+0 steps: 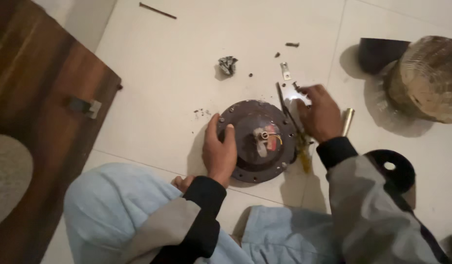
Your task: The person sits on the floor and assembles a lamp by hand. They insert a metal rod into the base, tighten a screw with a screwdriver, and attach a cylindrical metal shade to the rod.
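Two hands are busy over a round dark motor housing that lies flat on the tiled floor, just ahead of the person's knees. Far left stands a wooden board with a small metal bracket on it. Next comes the left hand, pressed on the housing's left rim, thumb and fingers curled over the edge, a narrow grip that steadies it rather than lifts it. At the housing's centre a shaft and some coloured wires show, so the inside is already exposed. Along its right edge a thin dark tool stands at a slant; the right hand is closed around something there, but motion blur keeps me from telling exactly what its grip holds. Loose screws, a small metal plate and a crumpled scrap lie scattered beyond, which I take to mean several fasteners are out. Some bolts appear to remain on the flange, so the job looks partway. Far right sits a wound coil.
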A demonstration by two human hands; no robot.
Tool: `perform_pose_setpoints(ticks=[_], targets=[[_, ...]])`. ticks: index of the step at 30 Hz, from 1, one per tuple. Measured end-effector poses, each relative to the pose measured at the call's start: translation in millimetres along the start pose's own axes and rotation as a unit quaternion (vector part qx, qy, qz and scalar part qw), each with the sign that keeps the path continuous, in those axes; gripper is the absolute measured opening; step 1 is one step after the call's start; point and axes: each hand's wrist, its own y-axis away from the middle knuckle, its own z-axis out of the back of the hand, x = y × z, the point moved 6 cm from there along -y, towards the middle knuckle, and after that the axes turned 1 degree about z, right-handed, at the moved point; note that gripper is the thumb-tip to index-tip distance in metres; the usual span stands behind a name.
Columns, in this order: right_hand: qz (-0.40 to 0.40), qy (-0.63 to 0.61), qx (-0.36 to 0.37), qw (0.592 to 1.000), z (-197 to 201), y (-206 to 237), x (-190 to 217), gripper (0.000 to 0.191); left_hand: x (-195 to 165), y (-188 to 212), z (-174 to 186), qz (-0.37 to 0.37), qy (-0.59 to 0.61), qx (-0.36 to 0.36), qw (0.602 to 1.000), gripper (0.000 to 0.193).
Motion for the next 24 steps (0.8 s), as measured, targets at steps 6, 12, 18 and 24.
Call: perform_pose_setpoints(ticks=[6,12,18,24], targets=[[0.044,0.002,-0.012,0.999,-19,-26,-2,0.018,4,0,0,0.05,-0.002,0.022,0.998,0.053],[-0.15,-0.321,-0.033,0.935,-17,7,-39,0.019,-4,-1,0,-0.013,-0.016,-0.003,1.0,0.052],[-0.105,-0.262,-0.05,0.958,2,61,-33,0.016,6,-8,3,0.067,0.035,0.015,0.997,0.042],[-0.053,-0.107,-0.012,0.993,6,68,-24,0.016,17,-13,7,0.088,0.068,0.045,0.993,0.039]])
